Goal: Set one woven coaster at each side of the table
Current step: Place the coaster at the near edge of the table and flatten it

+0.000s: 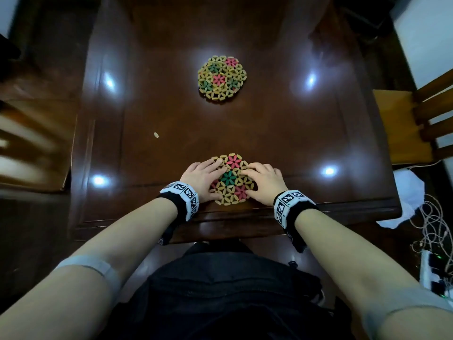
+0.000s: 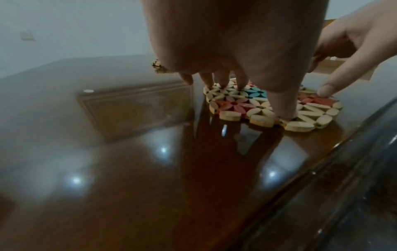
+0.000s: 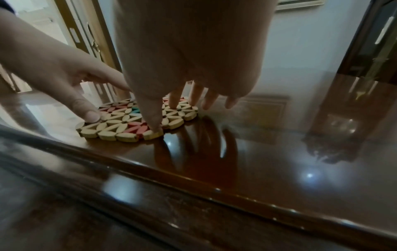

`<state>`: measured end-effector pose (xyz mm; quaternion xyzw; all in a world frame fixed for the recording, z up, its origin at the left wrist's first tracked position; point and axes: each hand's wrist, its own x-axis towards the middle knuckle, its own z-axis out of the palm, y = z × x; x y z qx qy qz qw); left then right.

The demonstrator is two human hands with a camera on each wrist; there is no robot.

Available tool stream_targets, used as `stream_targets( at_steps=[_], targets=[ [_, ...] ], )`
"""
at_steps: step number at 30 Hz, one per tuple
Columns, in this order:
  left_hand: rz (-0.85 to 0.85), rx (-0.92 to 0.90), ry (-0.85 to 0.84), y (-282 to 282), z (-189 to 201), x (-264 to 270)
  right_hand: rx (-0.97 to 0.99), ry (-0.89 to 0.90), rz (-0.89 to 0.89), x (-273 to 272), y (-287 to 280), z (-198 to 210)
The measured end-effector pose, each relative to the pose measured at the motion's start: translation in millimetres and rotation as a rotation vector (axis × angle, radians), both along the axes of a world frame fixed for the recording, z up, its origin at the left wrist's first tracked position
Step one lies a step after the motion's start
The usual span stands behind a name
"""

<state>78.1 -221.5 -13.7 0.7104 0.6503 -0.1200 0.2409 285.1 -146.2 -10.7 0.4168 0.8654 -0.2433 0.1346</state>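
Two round woven coasters of pale, pink and green petal pieces lie on the dark glossy table [image 1: 269,133]. The far coaster [image 1: 222,78] sits alone near the table's middle; its edge [image 2: 159,67] peeks out behind my left hand. The near coaster [image 1: 231,180] [image 2: 234,105] [image 3: 120,122] lies flat by the front edge. My left hand [image 1: 202,179] [image 2: 236,51] rests on its left part, fingertips and thumb touching the top. My right hand [image 1: 263,182] [image 3: 193,59] rests on its right part the same way. Neither hand curls under it.
A small pale loose piece [image 1: 156,135] lies on the table left of centre. A wooden chair [image 1: 416,119] stands at the right side and a blurred one [image 1: 29,143] at the left. White cloth [image 1: 411,200], cables and a power strip [image 1: 431,271] lie on the floor at right.
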Motion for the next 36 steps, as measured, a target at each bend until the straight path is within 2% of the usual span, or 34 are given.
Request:
stream_targets(
  at_steps=[13,24,36],
  targets=[
    [0.001,-0.016,0.007,-20,1,7,-0.040,0.032,-0.033,6,-19,-1],
    [-0.010,-0.060,0.014,-14,5,9,0.030,0.001,-0.044,5,-22,-3],
    [-0.026,-0.067,0.013,-10,6,11,0.004,0.023,-0.077,8,-20,-2]
  ],
)
